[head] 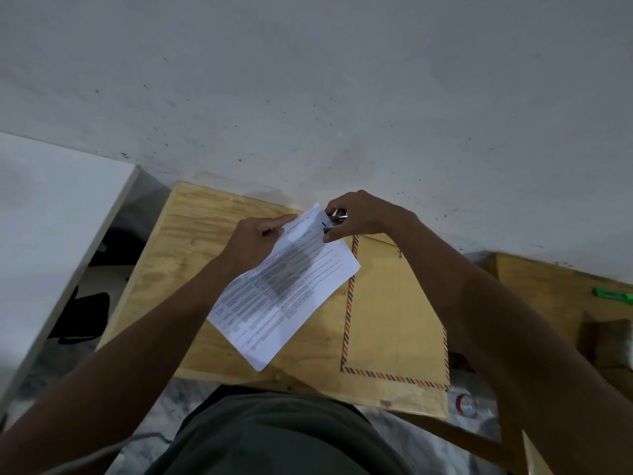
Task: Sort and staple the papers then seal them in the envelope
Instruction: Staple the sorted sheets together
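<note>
A stack of printed white papers (284, 289) is held tilted above the plywood table (191, 234). My left hand (255, 243) grips the papers' upper left edge, index finger stretched along the top. My right hand (359, 216) is closed around a small metal and teal stapler (334, 222) clamped on the papers' top right corner. A brown envelope (387, 320) with a red and blue striped border lies flat on the table under my right forearm, its upper left part covered by the papers.
A grey wall runs behind the table. A white board (51, 217) leans at the left with dark items beneath it. A second wooden surface (555, 289) at the right holds a green object (613, 295). A plastic bottle (467, 404) lies on the floor.
</note>
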